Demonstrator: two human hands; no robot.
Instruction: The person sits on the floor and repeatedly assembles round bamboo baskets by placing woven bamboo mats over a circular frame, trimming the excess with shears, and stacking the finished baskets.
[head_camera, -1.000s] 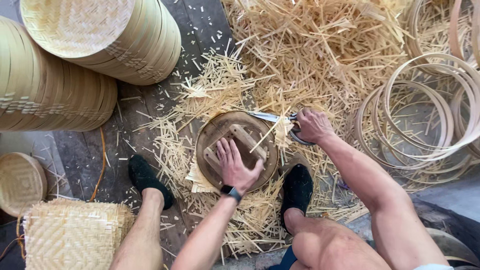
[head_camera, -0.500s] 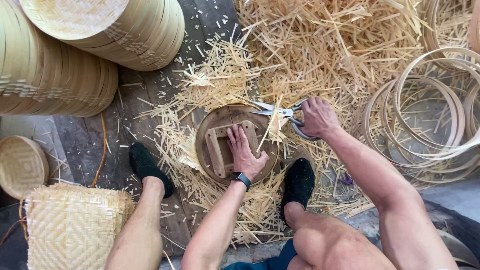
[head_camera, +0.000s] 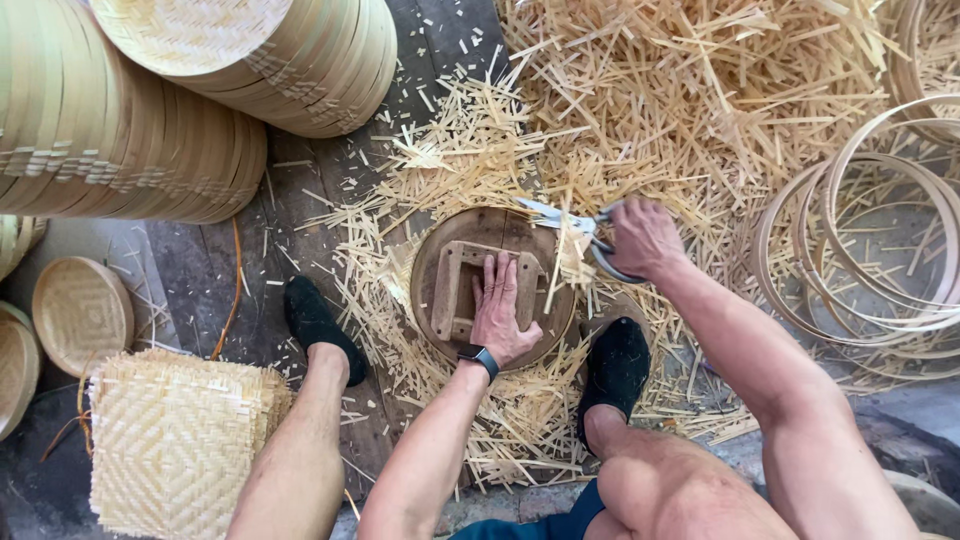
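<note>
Scissors (head_camera: 570, 225) in right hand (head_camera: 645, 238), beside left hand (head_camera: 503, 310) on round form (head_camera: 432, 275).

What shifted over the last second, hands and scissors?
The right hand has worked the scissors around the round disc's upper right edge, blades open then nearly closed. The left hand stays pressed flat on the wooden frame; the feet have not moved.

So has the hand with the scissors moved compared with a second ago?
Yes. The right hand with the scissors has shifted slightly around the rim of the round wooden disc, and the blades are now closed over its top edge.
</note>
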